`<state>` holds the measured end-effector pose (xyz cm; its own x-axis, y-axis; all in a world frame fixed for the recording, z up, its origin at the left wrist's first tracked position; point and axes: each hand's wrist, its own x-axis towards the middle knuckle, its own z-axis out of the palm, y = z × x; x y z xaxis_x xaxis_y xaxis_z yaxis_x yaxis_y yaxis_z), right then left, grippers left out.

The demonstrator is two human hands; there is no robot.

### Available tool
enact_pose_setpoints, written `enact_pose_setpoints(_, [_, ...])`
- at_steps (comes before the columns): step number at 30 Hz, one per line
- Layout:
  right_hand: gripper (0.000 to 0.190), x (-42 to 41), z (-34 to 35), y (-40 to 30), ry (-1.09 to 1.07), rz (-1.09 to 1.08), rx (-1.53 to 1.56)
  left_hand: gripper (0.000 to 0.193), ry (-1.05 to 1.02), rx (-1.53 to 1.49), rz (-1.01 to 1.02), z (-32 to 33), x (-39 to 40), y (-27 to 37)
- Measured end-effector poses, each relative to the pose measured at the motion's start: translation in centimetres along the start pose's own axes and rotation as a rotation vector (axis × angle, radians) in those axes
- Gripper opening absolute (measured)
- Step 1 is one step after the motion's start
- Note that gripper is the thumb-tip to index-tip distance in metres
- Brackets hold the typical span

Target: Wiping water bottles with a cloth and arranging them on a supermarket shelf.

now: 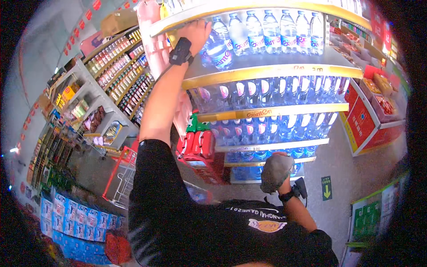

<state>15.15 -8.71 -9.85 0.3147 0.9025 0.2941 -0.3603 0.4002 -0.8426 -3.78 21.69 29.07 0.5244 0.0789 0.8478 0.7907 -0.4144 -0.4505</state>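
My left hand [196, 33] reaches to the left end of an upper shelf, at the top of a tilted clear plastic water bottle [218, 53]. The hand seems to grip the bottle near its neck, but some fingers are hidden. Beside it, several upright water bottles [255, 33] stand in a row towards the back of this grey shelf [267, 63]. Lower down, in front of my torso, my right hand [285, 186] holds a crumpled grey cloth [276, 172], which covers most of the fingers. Both wrists carry black strapped devices.
Lower shelves [273, 111] hold more bottled water. Red packs [200, 143] stand left of them, near a pink display [155, 50]. A wire shopping cart [121, 177] and bottle racks [116, 70] are further left. At right is a red-sided display stand [363, 116] with packaged goods.
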Motion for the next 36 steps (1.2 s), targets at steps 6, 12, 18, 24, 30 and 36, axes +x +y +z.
enact_pose_setpoints(6, [0.034, -0.2, 0.9, -1.6, -0.011, 0.113, -0.015, 0.042, -0.035, 0.101, 0.033, 3.2, 1.6, 0.2])
enact_pose_setpoints(12, [0.030, -0.6, 1.2, -2.2, 0.079, 0.073, 0.319, 0.047, 0.014, 0.104, 0.052, 3.9, 2.2, 0.8])
enact_pose_setpoints(18, [0.029, -0.9, 0.5, -1.9, 0.117, 0.083, 0.409, 0.049, -0.194, 0.130, -0.113, 5.2, 3.1, 1.8])
enact_pose_setpoints(24, [0.027, -0.4, -1.5, 0.5, 0.107, 0.193, 0.808, 0.039, -0.188, 0.166, -0.110, 6.0, 3.8, 2.9])
enact_pose_setpoints(30, [0.028, -0.9, -2.3, 1.7, -0.082, 0.094, 0.982, 0.051, -0.328, 0.055, 0.042, 2.9, 2.4, 4.7])
enact_pose_setpoints(36, [0.028, -2.7, -4.7, 3.9, 0.142, 0.108, 0.366, 0.092, -0.491, 0.048, 0.313, 0.1, 0.3, 2.2])
